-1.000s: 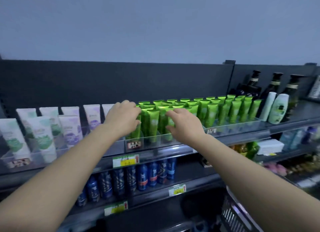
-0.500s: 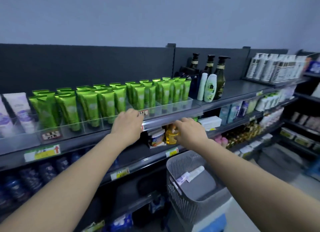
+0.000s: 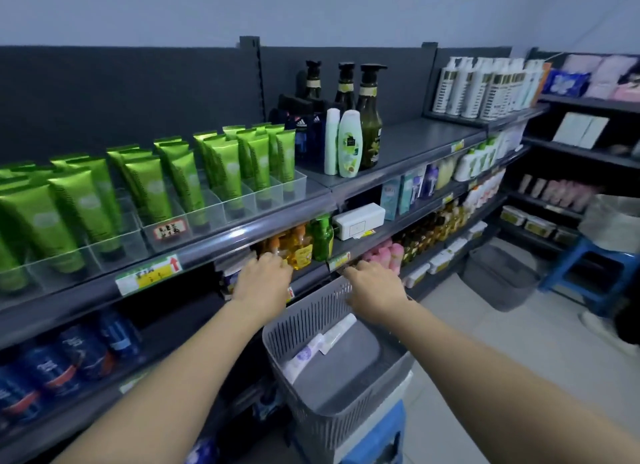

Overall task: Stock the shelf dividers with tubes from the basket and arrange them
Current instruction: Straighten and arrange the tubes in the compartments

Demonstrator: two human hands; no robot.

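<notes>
Fingers (image 3: 273, 261) of the left hand (image 3: 263, 283) and the right hand (image 3: 375, 288) were seen loosely bent at frame centre with nothing held, the left just beside the far corner of the basket (image 3: 301, 316) and the right above its far rim. A reach for fresh stock was judged to be in hand: one of the white tubes (image 3: 334, 333) lying along the basket's left wall would need to be pinched, then lifted to the dividers (image 3: 263, 196) at upper left, already largely filled with green tubes (image 3: 86, 200). Open room was left above the basket, but the shelf lip (image 3: 242, 236) jutting over the hands and the basket's walls were edges to be cleared.

Three dark pump bottles (image 3: 346, 89) upright, white bottles (image 3: 485, 89) further right, blue cans (image 3: 79, 352) low left, blue stool (image 3: 609, 255) far right.
</notes>
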